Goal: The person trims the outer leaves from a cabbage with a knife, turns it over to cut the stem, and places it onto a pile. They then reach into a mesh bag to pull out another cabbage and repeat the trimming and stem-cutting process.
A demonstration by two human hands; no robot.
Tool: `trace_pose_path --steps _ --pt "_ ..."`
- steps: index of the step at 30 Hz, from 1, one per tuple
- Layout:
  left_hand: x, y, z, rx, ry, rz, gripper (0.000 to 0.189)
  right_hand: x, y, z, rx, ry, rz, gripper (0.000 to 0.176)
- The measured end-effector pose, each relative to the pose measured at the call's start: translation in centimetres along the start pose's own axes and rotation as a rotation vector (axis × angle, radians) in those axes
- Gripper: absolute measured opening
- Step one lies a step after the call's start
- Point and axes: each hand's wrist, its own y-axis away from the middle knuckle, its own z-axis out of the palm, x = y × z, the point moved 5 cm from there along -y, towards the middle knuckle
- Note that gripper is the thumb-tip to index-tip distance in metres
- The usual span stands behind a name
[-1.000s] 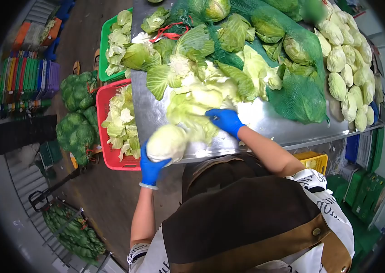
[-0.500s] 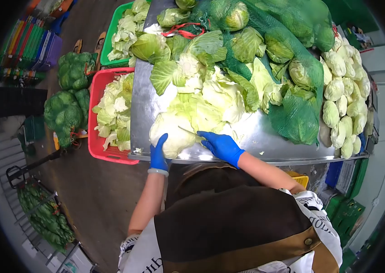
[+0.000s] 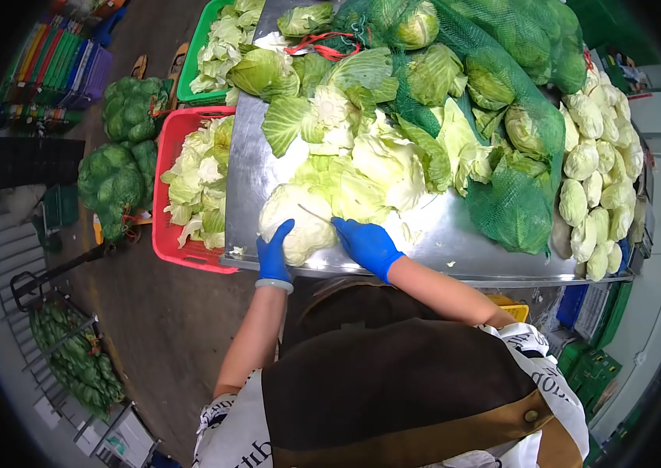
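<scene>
Head view: left hand (image 3: 274,253) grips cabbage (image 3: 299,222) on steel table (image 3: 455,234) (red crate (image 3: 160,234) beside); right hand (image 3: 366,243) grips knife (image 3: 315,214); concrete floor (image 3: 167,320).

Steel table (image 3: 444,234) bears cabbage heads (image 3: 299,222), loose leaves (image 3: 377,164), green net sack (image 3: 514,207).

pale cabbage head (image 3: 297,222), table's near edge
</scene>
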Motion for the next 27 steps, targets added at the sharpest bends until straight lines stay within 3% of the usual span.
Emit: trace_pose_path --steps 3,9,12,18,21,24,27 --pt "0.3 0.2 0.3 -0.045 0.069 -0.009 0.062 0.1 1.1 -0.5 -0.065 0.051 0.032 0.034" --pt "-0.3 -0.5 0.2 -0.077 0.133 -0.100 0.060 0.3 0.2 -0.9 0.049 0.227 0.015 0.035" --pt "-0.4 -0.4 0.3 -0.091 0.001 0.001 0.062 1.1 -1.1 -0.6 0.142 0.068 0.086 0.032" --pt "-0.4 0.3 0.3 -0.105 0.133 -0.116 0.061 1.5 -2.5 -0.7 0.201 -0.212 0.183 0.027" --pt "0.1 1.0 -0.4 -0.080 0.043 -0.015 0.064 5.6 -3.6 0.9 0.154 -0.325 0.415 0.029" --pt "0.2 1.5 -1.2 -0.215 -0.087 0.108 0.063 7.2 -3.9 -0.3 0.095 -0.235 0.349 0.031" --pt "0.1 2.9 -1.9 -0.362 0.143 -0.003 0.061 6.9 -3.6 -1.3 -0.020 -0.284 0.336 0.033"
